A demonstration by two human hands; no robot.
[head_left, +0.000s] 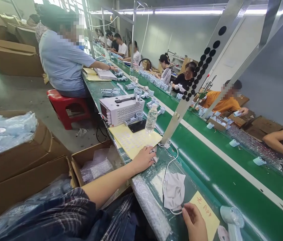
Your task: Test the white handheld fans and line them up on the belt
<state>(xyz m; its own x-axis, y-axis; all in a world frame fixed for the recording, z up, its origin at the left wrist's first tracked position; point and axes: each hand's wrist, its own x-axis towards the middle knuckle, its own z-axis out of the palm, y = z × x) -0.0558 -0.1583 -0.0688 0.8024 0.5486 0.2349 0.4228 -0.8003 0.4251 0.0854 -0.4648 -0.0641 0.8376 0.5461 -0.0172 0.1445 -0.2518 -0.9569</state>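
My left hand [144, 159] rests near the bench edge, its fingers curled round a small whitish object [154, 156], mostly covered, whose kind I cannot make out. At the lower right, my right hand [194, 221] is half curled, with thumb and forefinger at the end of a thin white cord [176, 212]. Between the hands lies a crumpled white cloth [174, 190], which the cord borders. A yellow sheet with red handwriting [205, 211] lies beside my right hand. Past it is a pale blue-white device with a round head [231, 216].
Ahead stand a clear bottle [152, 117], a black phone [136, 126] and a white power supply unit [121, 108]. A slanted metal post [179, 113] rises beside the green conveyor belt [201, 144]. Cardboard boxes [56, 177] are at left. Several co-workers sit along the line.
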